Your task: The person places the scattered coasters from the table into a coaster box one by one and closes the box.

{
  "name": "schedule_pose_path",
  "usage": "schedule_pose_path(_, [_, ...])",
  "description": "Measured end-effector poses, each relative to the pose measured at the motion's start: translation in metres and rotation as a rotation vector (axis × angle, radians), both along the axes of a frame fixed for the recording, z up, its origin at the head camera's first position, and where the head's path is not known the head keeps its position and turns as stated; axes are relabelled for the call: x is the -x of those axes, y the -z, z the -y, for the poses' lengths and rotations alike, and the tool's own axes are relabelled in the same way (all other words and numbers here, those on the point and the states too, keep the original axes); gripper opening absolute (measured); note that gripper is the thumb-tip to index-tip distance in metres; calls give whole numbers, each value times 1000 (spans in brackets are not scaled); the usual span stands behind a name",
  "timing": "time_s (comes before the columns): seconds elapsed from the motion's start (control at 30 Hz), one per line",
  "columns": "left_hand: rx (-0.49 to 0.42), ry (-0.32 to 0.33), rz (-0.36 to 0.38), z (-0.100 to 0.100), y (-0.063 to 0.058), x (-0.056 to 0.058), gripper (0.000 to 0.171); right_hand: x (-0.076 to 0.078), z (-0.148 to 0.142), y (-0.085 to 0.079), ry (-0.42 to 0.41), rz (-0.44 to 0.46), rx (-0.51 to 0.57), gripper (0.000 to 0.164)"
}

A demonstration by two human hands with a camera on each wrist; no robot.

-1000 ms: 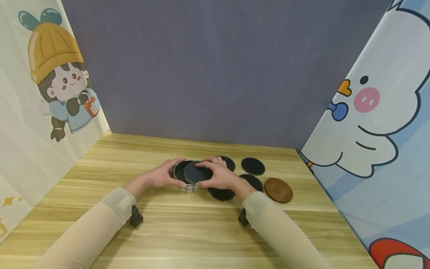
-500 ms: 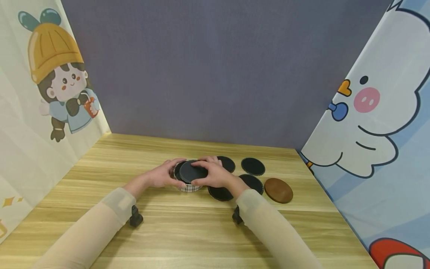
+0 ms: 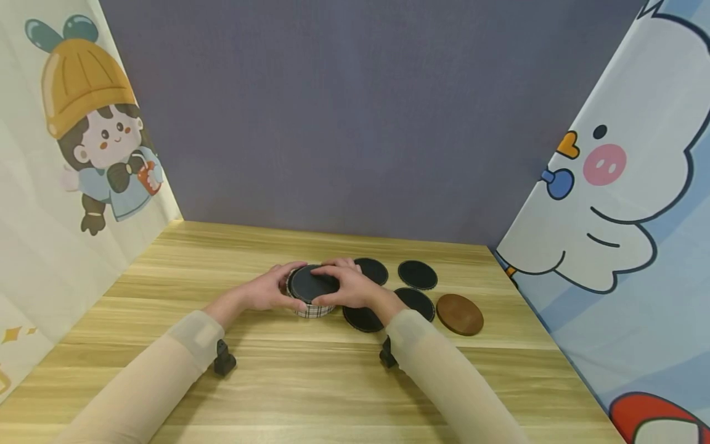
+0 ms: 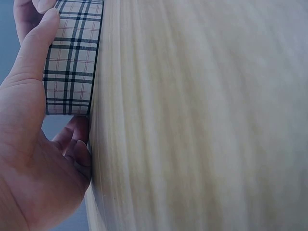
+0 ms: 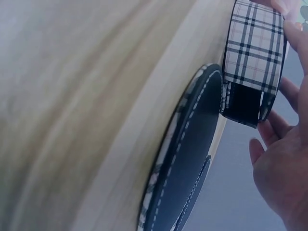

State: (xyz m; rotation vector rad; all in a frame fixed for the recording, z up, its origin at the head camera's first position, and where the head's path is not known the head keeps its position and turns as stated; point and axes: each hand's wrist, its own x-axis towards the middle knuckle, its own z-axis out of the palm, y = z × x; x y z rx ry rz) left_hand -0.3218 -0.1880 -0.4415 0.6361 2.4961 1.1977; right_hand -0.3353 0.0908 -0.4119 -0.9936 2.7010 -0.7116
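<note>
A round coaster holder (image 3: 313,310) with a plaid side stands on the table, its plaid wall (image 4: 72,62) large in the left wrist view. My left hand (image 3: 269,288) grips it from the left, thumb at the near side and fingers round the far side. Over its top lies a round black coaster (image 3: 312,283), covering most of the opening. My right hand (image 3: 355,290) holds this coaster by its right edge between thumb and fingers. In the right wrist view, a gap shows in the plaid wall (image 5: 252,43), beside the right fingers (image 5: 269,130).
Several black stitched coasters lie flat right of the holder; the nearest coaster (image 3: 363,319) is partly under the right hand, another coaster (image 3: 418,274) farther back. A brown round disc (image 3: 460,314) lies at their right. A grey panel (image 3: 344,123) closes off the table's back.
My right hand has moved left with the black coaster, bringing it from the holder's right side to over its opening. My left hand has stayed on the holder.
</note>
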Motion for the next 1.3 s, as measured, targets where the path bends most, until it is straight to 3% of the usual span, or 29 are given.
schedule_pose_path(0.97, [12,-7,34,-1,-3,0,113,0,-1,2,-6,3,-26,73])
schedule_pose_path(1.3, [32,-12,13,0,-2,-1,112,-3,-4,0,-8,-8,-15,72])
